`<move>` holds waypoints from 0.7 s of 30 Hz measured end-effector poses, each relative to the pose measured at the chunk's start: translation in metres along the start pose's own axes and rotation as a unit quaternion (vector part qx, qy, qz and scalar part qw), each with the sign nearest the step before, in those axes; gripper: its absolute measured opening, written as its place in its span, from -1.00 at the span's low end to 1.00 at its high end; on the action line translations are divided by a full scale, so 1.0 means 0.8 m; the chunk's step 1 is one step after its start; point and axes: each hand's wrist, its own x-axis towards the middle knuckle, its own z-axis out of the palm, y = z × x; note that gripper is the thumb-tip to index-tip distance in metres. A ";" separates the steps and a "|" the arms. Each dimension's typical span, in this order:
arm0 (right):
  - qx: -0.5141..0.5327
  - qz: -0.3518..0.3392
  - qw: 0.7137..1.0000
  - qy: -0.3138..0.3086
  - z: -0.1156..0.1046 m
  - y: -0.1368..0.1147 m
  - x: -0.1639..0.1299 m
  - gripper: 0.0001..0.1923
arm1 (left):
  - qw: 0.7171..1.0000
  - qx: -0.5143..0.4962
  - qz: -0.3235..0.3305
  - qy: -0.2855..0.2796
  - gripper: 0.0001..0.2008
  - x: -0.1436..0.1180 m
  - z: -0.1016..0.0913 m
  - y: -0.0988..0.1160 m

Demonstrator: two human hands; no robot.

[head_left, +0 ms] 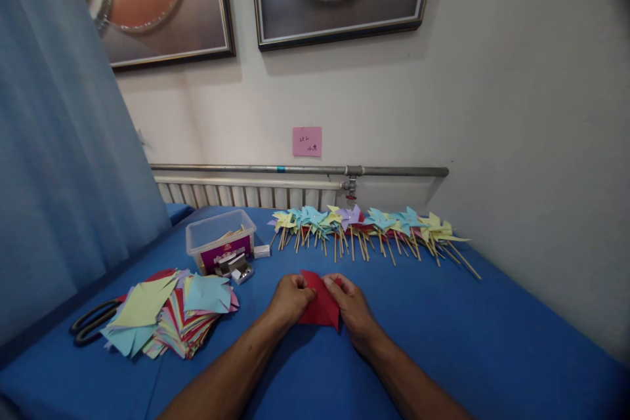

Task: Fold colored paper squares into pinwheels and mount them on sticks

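Note:
A red paper square (319,309) with cut corners is held up between my two hands, just above the blue-covered table (418,335). My left hand (290,298) pinches its left side, thumb and fingers closed on the paper. On the upper right, my right hand (353,305) grips another part of the sheet between thumb and fingers. Some of the paper curves up between the fingertips, and one corner points down near my right hand. The fingertips partly hide the middle of the sheet.
Cut paper squares (184,318) in several colours lie piled at left, over black-handled scissors (93,321). Behind them stand a clear plastic tub (221,236) with sticks and small pin boxes (241,269). Finished pinwheels (352,216) on sticks line the back, below a wall pipe (398,171).

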 end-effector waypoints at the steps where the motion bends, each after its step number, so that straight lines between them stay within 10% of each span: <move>1: -0.001 0.002 1.000 -0.003 0.000 0.000 0.001 -0.53 | 1.000 0.025 0.004 0.002 -0.73 0.000 -0.001 0.000; 21: 0.030 0.012 0.999 -0.019 -0.002 0.003 0.003 -0.63 | 0.999 -0.028 -0.017 -0.003 -0.73 -0.013 0.001 0.022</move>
